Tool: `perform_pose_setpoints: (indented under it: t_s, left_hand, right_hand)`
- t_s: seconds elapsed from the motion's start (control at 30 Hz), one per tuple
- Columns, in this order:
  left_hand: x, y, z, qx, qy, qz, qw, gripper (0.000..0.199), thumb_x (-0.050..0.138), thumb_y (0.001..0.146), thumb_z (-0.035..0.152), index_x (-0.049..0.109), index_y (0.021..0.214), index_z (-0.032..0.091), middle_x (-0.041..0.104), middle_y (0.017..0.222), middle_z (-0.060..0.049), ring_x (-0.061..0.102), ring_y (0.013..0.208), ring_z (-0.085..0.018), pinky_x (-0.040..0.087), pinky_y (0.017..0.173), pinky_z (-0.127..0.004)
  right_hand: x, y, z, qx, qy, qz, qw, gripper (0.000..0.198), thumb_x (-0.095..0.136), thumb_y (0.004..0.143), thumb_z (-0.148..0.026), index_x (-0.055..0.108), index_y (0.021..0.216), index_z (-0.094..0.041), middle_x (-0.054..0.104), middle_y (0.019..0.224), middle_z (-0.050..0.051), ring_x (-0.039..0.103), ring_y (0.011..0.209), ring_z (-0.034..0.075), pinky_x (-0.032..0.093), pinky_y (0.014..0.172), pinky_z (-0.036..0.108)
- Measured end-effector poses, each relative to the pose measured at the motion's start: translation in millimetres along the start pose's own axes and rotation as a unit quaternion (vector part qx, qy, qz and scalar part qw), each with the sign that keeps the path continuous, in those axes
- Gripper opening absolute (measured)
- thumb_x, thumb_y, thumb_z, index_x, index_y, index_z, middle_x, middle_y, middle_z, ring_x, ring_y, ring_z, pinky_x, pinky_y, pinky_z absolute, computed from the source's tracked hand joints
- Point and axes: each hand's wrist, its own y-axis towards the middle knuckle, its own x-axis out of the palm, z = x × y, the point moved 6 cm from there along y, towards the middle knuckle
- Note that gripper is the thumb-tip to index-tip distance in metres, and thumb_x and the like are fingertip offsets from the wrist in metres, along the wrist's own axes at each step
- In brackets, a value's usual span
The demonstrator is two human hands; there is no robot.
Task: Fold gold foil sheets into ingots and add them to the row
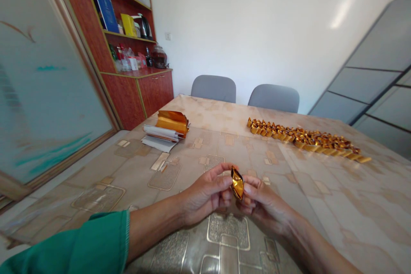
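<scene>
A small folded gold foil paper ingot [237, 183], boat-shaped with pointed ends, is held upright between my two hands above the near part of the table. My left hand [212, 190] pinches it from the left, thumb in front and forefinger at its top. From the right, the thumb and fingers of my right hand [261, 197] close on its lower side. Further off to the left lies a stack of gold and white foil sheets [171, 125], curled upward. On the right, several rows of finished gold ingots [302, 137] are lined up closely.
A patterned cloth under clear plastic covers the table [199, 160]. Two grey chairs [213, 87] stand at its far edge. Behind on the left is a red-brown cabinet [138, 90] with bottles and a kettle. A glass sliding door is at the left.
</scene>
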Motion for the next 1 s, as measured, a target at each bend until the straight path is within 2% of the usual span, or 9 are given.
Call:
perform_pose_setpoints:
  t_s: [0.07, 0.17, 0.4, 0.57, 0.67, 0.8, 1.0]
  left_hand:
    - [-0.3, -0.2, -0.1, -0.003, 0.009, 0.008, 1.0, 0.039, 0.081, 0.077, 0.026, 0.06, 0.109, 0.019, 0.059, 0.082, 0.001, 0.05, 0.057, -0.004, 0.038, 0.054, -0.015]
    - [-0.4, -2.4, 3.1, 0.003, 0.026, 0.03, 0.999, 0.042, 0.082, 0.074, 0.026, 0.059, 0.109, 0.018, 0.059, 0.081, 0.001, 0.049, 0.055, -0.003, 0.038, 0.053, -0.014]
    - [2.3, -5.9, 8.4, 0.002, 0.083, 0.061, 0.995, 0.031, 0.074, 0.071, 0.02, 0.06, 0.098, 0.017, 0.062, 0.08, -0.001, 0.059, 0.059, -0.009, 0.038, 0.052, -0.017]
    - [-0.4, -6.8, 7.2, -0.002, 0.118, 0.084, 0.989, 0.027, 0.068, 0.072, 0.016, 0.06, 0.098, 0.017, 0.061, 0.075, -0.001, 0.058, 0.057, -0.009, 0.037, 0.052, -0.018]
    - [-3.3, -6.2, 5.8, -0.027, 0.075, 0.07, 0.994, 0.025, 0.068, 0.075, 0.019, 0.06, 0.099, 0.018, 0.061, 0.078, -0.002, 0.058, 0.058, -0.01, 0.036, 0.051, -0.017]
    - [-3.6, -5.8, 3.7, -0.086, -0.016, 0.017, 0.996, 0.029, 0.069, 0.077, 0.018, 0.061, 0.104, 0.019, 0.061, 0.083, -0.002, 0.058, 0.061, -0.009, 0.037, 0.051, -0.015]
    - [-2.0, -6.5, 3.1, -0.099, -0.021, 0.008, 0.995, 0.028, 0.075, 0.077, 0.018, 0.062, 0.101, 0.018, 0.06, 0.08, -0.001, 0.05, 0.052, -0.005, 0.037, 0.05, -0.016]
  right_hand:
    - [1.5, -0.1, -0.1, 0.002, -0.011, -0.008, 1.0, 0.032, 0.089, 0.068, -0.035, 0.068, 0.08, -0.014, 0.052, 0.052, -0.006, 0.033, 0.046, 0.003, 0.028, 0.046, 0.015]
    - [0.1, -0.4, -0.5, 0.0, -0.034, 0.0, 0.999, 0.03, 0.088, 0.069, -0.035, 0.068, 0.078, -0.015, 0.055, 0.052, -0.005, 0.034, 0.043, 0.003, 0.027, 0.045, 0.016]
    - [-1.2, 1.2, 2.8, -0.007, -0.08, 0.016, 0.997, 0.031, 0.088, 0.068, -0.036, 0.069, 0.077, -0.014, 0.062, 0.057, -0.002, 0.039, 0.044, 0.004, 0.029, 0.044, 0.017]
    - [-2.3, 3.2, 6.7, 0.005, -0.086, 0.026, 0.996, 0.03, 0.088, 0.068, -0.036, 0.067, 0.075, -0.015, 0.058, 0.052, -0.004, 0.038, 0.041, 0.004, 0.029, 0.044, 0.018]
    - [-2.0, 3.1, 6.8, 0.005, -0.081, 0.024, 0.996, 0.029, 0.087, 0.07, -0.034, 0.066, 0.073, -0.015, 0.058, 0.052, -0.004, 0.04, 0.043, 0.005, 0.031, 0.045, 0.019]
    - [-2.3, 2.1, 6.3, 0.006, -0.06, 0.031, 0.998, 0.029, 0.088, 0.069, -0.034, 0.066, 0.074, -0.015, 0.058, 0.052, -0.005, 0.041, 0.042, 0.005, 0.031, 0.045, 0.018]
    - [-0.7, 0.8, 4.3, 0.0, -0.046, 0.021, 0.999, 0.026, 0.087, 0.07, -0.031, 0.067, 0.075, -0.015, 0.059, 0.051, -0.005, 0.04, 0.04, 0.003, 0.032, 0.043, 0.015]
